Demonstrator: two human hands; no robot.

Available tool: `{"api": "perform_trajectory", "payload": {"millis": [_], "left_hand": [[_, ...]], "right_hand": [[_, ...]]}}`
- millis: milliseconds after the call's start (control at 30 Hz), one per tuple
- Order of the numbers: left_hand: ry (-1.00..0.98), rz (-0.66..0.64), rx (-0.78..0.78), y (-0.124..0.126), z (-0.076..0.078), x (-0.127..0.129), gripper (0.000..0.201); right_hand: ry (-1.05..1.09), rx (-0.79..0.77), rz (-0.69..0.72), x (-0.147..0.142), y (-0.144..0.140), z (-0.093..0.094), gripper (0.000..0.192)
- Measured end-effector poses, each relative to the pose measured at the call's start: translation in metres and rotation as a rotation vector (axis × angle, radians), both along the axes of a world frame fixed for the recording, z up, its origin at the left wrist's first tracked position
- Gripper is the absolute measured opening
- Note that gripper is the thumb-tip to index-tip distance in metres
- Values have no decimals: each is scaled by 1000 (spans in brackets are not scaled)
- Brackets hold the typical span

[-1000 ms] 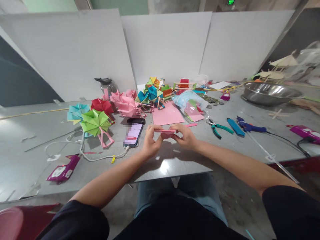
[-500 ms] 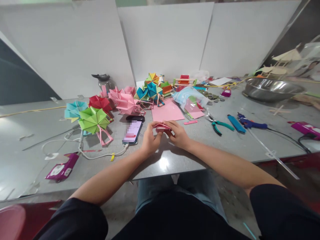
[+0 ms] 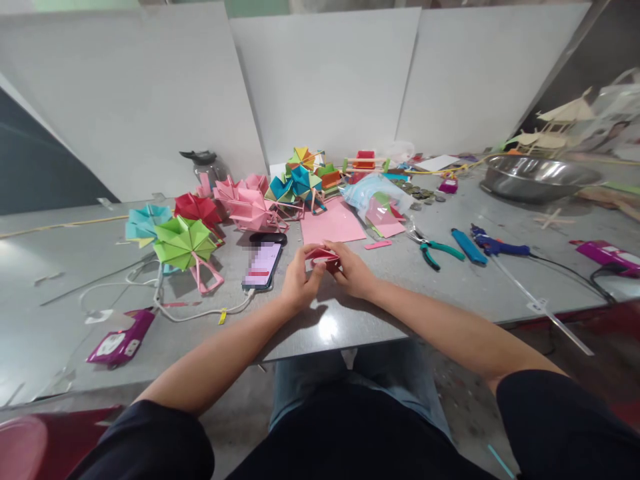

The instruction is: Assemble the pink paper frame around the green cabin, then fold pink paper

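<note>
Both hands have drawn closer together since a second ago; left hand [image 3: 299, 283] and right hand [image 3: 354, 272] pinch a folded pink paper [image 3: 324, 257] between fingertips, just above the table [image 3: 350, 320] near its front edge; phone [image 3: 263, 265] just left, pliers [image 3: 431, 250] well right.

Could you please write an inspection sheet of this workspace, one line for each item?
Surface: grey table, crowded at the back.
Job's things: folded pink paper, held in both hands.
Clutter: paper pinwheels, pink sheet, phone, pliers, glue gun, steel bowl.
Hands: left hand and right hand pinch the paper.
Cables: white cable to the phone; black cord from the glue gun.
Surroundings: white boards behind.
</note>
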State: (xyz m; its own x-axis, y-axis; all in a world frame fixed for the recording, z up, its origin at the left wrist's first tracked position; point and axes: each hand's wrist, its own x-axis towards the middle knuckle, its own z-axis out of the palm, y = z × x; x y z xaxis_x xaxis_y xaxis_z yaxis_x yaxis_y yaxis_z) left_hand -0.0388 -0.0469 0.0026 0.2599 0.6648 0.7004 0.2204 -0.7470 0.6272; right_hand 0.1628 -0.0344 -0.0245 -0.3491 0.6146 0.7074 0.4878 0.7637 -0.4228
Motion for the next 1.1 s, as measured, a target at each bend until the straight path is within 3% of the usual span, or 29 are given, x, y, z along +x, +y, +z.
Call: {"api": "perform_trajectory", "payload": {"millis": [100,200,300,400,500,667,733,867,933,1000,1100], "left_hand": [[-15,-30,-72,1,-2,1,29],[17,-54,-106,5,-10,3,44],[8,57,-92,9,-18,4,65],[-3,166,-64,9,-21,3,65],[24,24,-151,5,-20,4,52],[-46,-274,-315,0,-18,9,78],[-53,-291,-347,2,-15,9,82],[43,-133,-346,8,-7,4,78],[34,-150,-361,10,-3,2,79],[-28,-216,-389,11,0,3,84],[-107,-313,-474,9,2,2,91]], "right_hand": [[19,-32,27,0,0,2,66],[39,-68,4,0,-2,5,55],[40,-105,-86,1,-5,10,29],[97,-94,-217,1,-8,13,37],[159,-106,-202,1,-9,15,47],[148,-152,158,1,-11,13,59],[132,-117,223,3,-13,14,55],[131,9,54,7,-16,23,33],[192,41,-31,11,-14,29,23],[313,-30,-57,16,-7,34,24],[476,-301,23,27,5,39,38]]}}
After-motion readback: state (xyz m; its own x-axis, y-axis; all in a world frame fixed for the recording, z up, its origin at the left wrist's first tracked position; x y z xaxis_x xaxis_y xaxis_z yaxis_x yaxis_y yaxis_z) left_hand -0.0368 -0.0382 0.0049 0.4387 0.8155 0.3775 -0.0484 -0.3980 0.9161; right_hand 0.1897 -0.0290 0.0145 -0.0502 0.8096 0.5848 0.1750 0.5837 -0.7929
